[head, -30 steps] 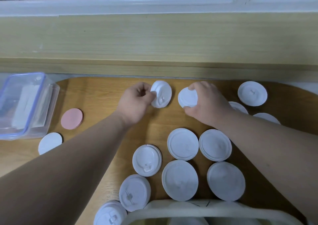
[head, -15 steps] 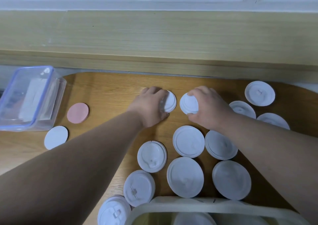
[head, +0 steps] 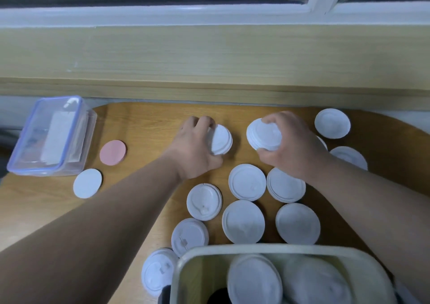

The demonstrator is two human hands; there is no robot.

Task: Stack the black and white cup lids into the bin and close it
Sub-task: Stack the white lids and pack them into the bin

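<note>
Several white cup lids (head: 247, 182) lie spread over the wooden table (head: 144, 127). My left hand (head: 197, 148) grips a small stack of white lids (head: 222, 139) at the far middle, fingers curled over its edge. My right hand (head: 286, 141) holds another stack of white lids (head: 261, 134) from above, tilted slightly. The beige bin (head: 186, 264) stands open at the near edge with white lids (head: 254, 282) inside and something black at its bottom.
A clear plastic box with a blue-rimmed lid (head: 50, 136) sits at the far left. A pink round disc (head: 112, 152) and a flat white disc (head: 87, 183) lie beside it. A wooden ledge (head: 209, 57) runs along the back under a window.
My left hand turned its lid flat and settled over it on the table. My right hand's stack has lifted slightly. The camera has tilted down, showing more of the bin.
</note>
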